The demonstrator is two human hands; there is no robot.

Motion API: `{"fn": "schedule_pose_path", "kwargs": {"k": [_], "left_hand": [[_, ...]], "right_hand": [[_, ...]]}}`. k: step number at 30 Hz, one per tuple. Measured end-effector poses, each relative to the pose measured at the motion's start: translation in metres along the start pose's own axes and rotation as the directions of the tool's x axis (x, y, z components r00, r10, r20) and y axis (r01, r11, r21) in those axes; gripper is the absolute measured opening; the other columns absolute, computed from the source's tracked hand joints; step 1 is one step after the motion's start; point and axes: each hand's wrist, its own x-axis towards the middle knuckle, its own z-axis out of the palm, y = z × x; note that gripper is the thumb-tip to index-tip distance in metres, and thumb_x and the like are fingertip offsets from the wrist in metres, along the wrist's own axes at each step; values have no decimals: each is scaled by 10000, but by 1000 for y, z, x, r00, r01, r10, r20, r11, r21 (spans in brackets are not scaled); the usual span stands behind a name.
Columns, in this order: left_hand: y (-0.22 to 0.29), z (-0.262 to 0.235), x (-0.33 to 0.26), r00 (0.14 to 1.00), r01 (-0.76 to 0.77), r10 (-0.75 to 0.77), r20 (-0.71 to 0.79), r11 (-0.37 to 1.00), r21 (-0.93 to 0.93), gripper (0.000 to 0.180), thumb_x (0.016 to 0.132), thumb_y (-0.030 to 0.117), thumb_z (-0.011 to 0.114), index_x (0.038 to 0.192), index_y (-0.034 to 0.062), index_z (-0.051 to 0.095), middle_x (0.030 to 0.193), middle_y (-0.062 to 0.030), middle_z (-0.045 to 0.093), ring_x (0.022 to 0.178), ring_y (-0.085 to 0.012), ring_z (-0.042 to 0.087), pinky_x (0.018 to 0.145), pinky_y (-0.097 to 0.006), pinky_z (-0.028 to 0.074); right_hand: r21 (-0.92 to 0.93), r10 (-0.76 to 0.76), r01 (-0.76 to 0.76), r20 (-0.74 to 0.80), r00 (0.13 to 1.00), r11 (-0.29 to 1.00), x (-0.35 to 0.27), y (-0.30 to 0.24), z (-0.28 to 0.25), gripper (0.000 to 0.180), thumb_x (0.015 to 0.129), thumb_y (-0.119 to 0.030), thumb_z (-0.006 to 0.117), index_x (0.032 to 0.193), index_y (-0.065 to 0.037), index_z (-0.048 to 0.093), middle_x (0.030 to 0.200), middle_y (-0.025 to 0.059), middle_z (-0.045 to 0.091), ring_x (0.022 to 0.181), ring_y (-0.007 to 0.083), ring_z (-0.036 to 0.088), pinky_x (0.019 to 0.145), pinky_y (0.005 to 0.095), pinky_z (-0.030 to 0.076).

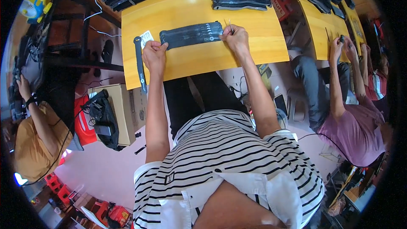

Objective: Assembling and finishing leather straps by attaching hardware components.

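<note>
While two hands [154, 54] [236, 39] touch one strap row [190, 35] | one loose strap [140, 64]

Cardboard box [124, 121] sat on the pinkish floor [91, 167] at left, black bag [101, 109] on it. Dark slipper [107, 50] lay farther up, near a black frame [80, 62]. White cable [96, 6] hung above. Red stools [57, 188] stood lower left. Co-worker in mustard [36, 146] was far left; another in purple [349, 133], right.
</note>
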Motion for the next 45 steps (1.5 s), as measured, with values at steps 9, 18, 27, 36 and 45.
{"fn": "schedule_pose_path", "kwargs": {"k": [9,18,27,36,45], "left_hand": [[-15,-37,-16,963,-220,215,-164,975,-12,217,737,189,661,816,4,579,636,-102,561,596,-203,556,572,-329,448],[-39,-89,-30,999,-29,14,35,872,488,348,699,197,694,928,-16,542,795,-174,619,778,-351,592,707,-431,456],[0,-70,-70,933,318,-141,332,757,-571,99,769,73,663,810,69,573,603,37,513,444,-24,429,381,-158,307],[30,-43,-108,915,322,10,403,582,-746,111,843,106,584,920,34,549,729,-36,585,566,-90,537,465,-198,415],[34,-45,-113,834,420,138,534,467,-778,203,896,116,499,1071,15,501,948,-109,601,764,-179,609,604,-272,504]], "right_hand": [[136,-135,156,-154,979,978,-34,40,-34,144,773,-162,565,753,-26,610,570,82,573,544,152,538,535,309,430],[151,-90,95,-42,995,984,-84,36,-52,181,812,-187,557,786,-14,603,622,134,577,565,163,540,546,321,436],[371,-360,243,288,887,896,-137,-28,2,147,822,-137,570,844,6,542,670,47,571,588,112,534,561,251,434],[559,-178,-267,617,766,785,-154,-65,14,100,834,-100,572,871,-36,506,624,46,552,417,43,434,346,171,295],[617,-98,-677,764,638,402,-142,-67,4,137,866,-173,553,847,-59,479,582,42,518,357,56,402,306,172,240]]}}
